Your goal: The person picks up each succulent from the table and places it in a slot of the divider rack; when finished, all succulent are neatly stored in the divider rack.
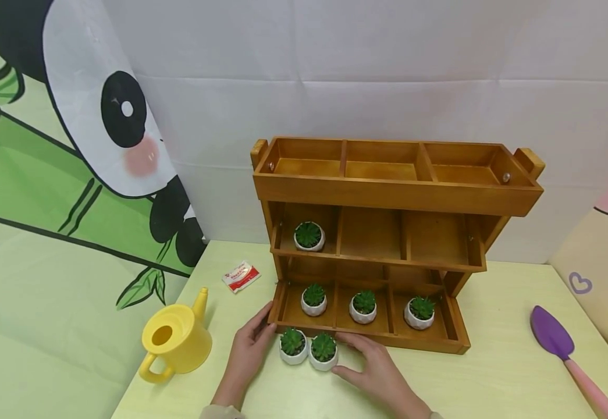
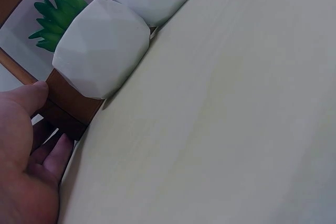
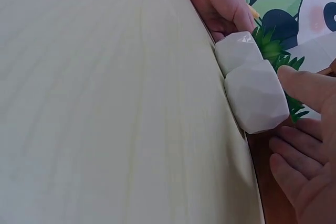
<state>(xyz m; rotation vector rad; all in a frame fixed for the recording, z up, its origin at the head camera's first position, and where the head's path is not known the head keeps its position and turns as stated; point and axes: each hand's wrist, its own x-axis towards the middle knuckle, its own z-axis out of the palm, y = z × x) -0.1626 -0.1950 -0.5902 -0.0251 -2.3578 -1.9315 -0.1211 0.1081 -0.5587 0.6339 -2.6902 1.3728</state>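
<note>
My left hand (image 1: 248,352) grips the front left corner of the wooden shelf (image 1: 398,198), thumb on the wood, probably to steady it. My right hand (image 1: 374,369) is loosely spread at the nearer potted plant (image 1: 323,352), thumb toward its front, forefinger toward its back; whether they touch, I cannot tell. It stands upright on the table (image 1: 492,378) beside a matching plant (image 1: 293,346), before the bottom tier, seemingly for easy reach.

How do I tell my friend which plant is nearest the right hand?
Find the wooden three-tier shelf. On the table before its bottom tray stands the white-potted succulent you want. The right hand is beside it; its tabletop neighbour is nearer the left hand.
</note>
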